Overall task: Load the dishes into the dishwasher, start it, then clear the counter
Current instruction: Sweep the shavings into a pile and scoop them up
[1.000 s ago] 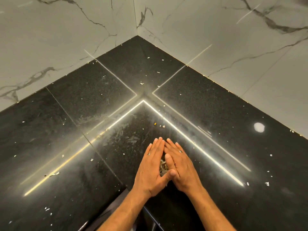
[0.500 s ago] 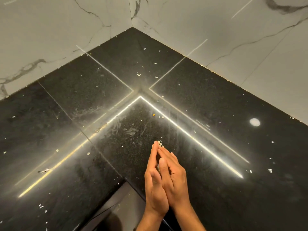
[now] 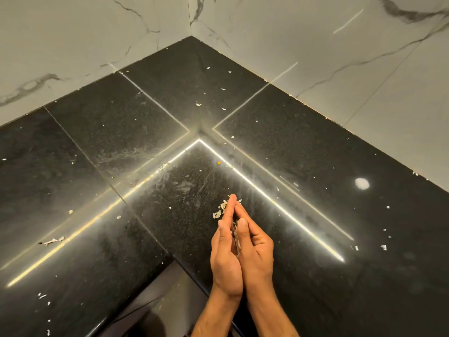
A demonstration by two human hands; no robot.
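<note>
I'm looking down into an inside corner where two white marble-look walls (image 3: 315,45) with grey veining meet. Below them runs an L-shaped, polished black stone counter (image 3: 121,122), its joints visible between slabs. Bright light strips reflect off it in an angled line (image 3: 267,198), beside a round glare spot (image 3: 362,183)
</note>
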